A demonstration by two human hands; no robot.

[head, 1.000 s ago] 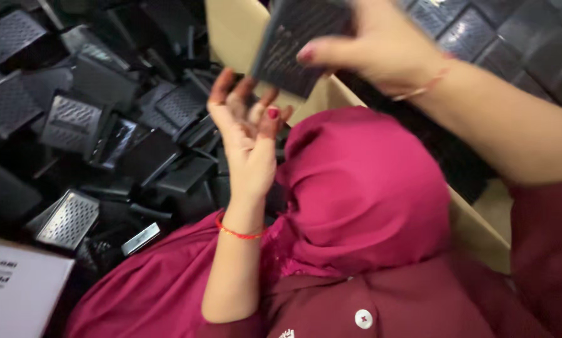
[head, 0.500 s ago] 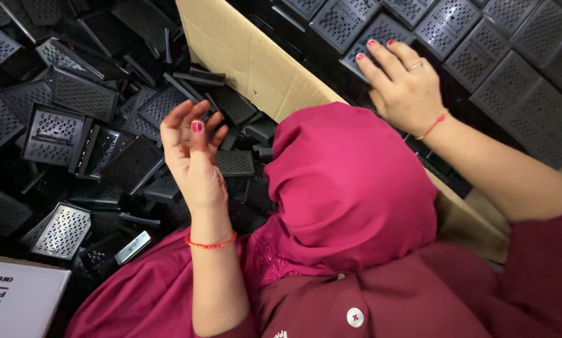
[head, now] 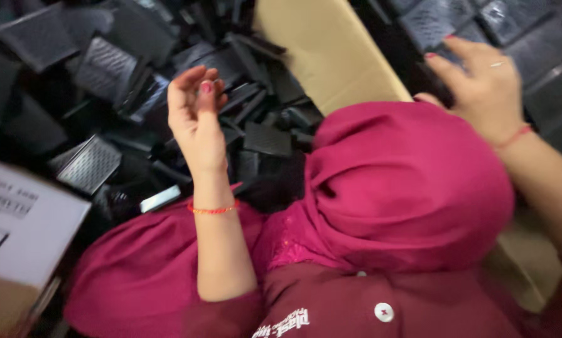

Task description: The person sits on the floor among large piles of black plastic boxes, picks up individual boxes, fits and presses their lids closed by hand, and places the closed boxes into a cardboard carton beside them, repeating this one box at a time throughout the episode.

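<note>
My left hand (head: 196, 116) is raised over a loose heap of black perforated plastic parts (head: 99, 159). Its fingers are curled loosely and hold nothing. My right hand (head: 481, 87) reaches to the right of a cardboard box wall (head: 331, 56) and rests with spread fingers on black perforated parts (head: 437, 25) laid in rows inside the box. Whether it grips one of them I cannot tell. Each wrist has a thin red thread bracelet. A magenta cloth (head: 406, 188) covers the space between my arms.
A white printed label on a cardboard carton (head: 18, 231) sits at the lower left. The tan box wall runs diagonally from top centre toward the lower right. Dark parts are heaped to its left.
One second ago my right hand held a black perforated part up; now it rests down among the rows in the box. My left hand has moved left, over the loose heap.
</note>
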